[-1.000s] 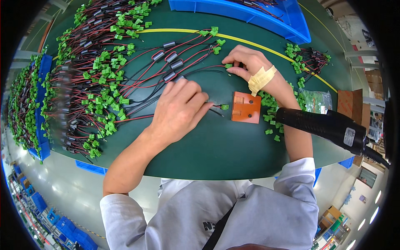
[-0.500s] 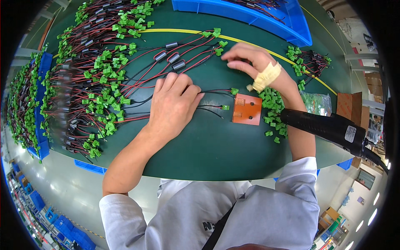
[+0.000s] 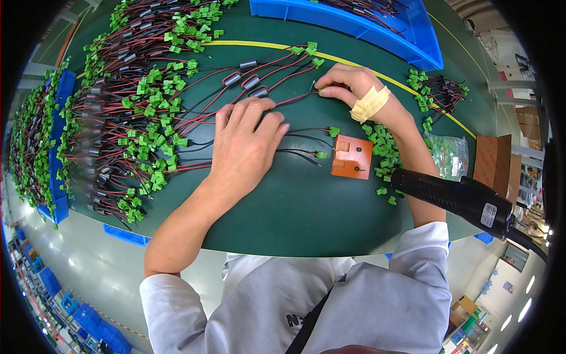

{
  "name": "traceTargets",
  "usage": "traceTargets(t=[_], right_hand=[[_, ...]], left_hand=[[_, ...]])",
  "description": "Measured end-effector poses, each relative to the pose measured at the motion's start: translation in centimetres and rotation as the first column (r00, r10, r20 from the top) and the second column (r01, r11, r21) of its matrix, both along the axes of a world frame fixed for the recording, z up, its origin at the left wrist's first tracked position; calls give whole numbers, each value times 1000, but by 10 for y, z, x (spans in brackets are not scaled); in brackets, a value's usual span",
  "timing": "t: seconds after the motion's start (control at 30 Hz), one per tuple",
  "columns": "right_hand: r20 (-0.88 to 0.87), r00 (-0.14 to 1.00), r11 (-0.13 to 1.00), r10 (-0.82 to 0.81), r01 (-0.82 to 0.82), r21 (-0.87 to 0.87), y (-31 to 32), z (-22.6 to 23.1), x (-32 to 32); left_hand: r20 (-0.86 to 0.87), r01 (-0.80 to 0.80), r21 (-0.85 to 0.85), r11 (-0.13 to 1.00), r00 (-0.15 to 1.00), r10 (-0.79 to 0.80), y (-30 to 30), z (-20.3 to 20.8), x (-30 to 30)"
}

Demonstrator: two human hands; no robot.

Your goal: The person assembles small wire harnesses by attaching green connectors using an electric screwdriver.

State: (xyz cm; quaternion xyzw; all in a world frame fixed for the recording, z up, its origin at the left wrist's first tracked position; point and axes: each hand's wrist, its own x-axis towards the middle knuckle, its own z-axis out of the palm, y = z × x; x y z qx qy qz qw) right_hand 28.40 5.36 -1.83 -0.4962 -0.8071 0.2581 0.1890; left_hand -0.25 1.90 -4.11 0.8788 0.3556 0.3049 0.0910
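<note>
My left hand [image 3: 244, 138] lies with curled fingers over red-and-black wire harnesses [image 3: 303, 133], whose ends come out to its right. Two of those ends, with green clips [image 3: 334, 131], lie beside an orange block [image 3: 352, 165] with slots and dark holes. Up and to the right, my right hand [image 3: 349, 85] pinches the end of another harness at its small green clip [image 3: 320, 91]; yellow tape [image 3: 371, 104] wraps this hand near the wrist. Black cylinders [image 3: 233, 79] sit along the harnesses just beyond my left fingers.
Loose green clips [image 3: 383, 147] are heaped right of the block. A black handheld power tool [image 3: 448, 194] juts in over my right forearm. Many harnesses [image 3: 135, 106] cover the table's left side. A blue bin [image 3: 354, 26] stands at the back, a clear bag [image 3: 448, 156] at right.
My right hand has moved slightly down and closed on the end of a harness. Several harnesses beyond my left hand have shifted a little right; the left hand stays nearly in place.
</note>
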Motion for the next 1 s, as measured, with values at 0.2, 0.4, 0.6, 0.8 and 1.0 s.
traceTargets(t=[0.2,0.4,0.6,0.8,1.0], right_hand=[[-13,999,979,-34,31,-202,1,5,5],[41,999,986,-22,28,-164,0,6,4],[-50,980,976,-191,195,93,15,0,2],[22,988,955,-152,141,261,29,-27,11],[-25,980,978,-197,199,69,22,-11,1]], left_hand=[[-3,-6,-27,1000,1000,6,5,0,-4],[32,-32,53,998,999,30,17,5,-6],[9,21,-23,1000,1000,-21,22,2,-14],[40,47,-6,999,998,-47,22,3,-9],[14,-131,38,991,991,130,24,1,-14]])
